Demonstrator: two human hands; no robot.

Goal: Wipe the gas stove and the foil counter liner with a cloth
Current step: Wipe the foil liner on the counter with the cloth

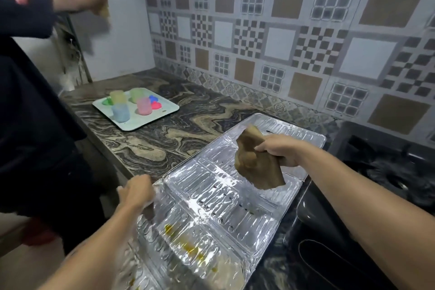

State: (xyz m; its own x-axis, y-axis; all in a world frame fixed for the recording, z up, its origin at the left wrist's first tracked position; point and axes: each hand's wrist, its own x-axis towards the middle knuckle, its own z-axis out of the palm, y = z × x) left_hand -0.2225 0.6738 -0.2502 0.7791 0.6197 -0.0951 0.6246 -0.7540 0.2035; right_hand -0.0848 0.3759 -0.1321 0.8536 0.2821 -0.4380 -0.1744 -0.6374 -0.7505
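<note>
The left hand (136, 192) grips the near-left edge of the shiny embossed silver foil counter liner (211, 195), its fingers curled over the rim. The liner lies on the marbled stone surface (146, 139), its long axis running from near-left to far-right, beside the black gas stove (388, 172) at its right. Yellow-brown stains show on its near part. Above the liner's far half, the right hand (280, 149) pinches a crumpled brown cloth (256, 162), which hangs free. This hand is nearer to the stove.
</note>
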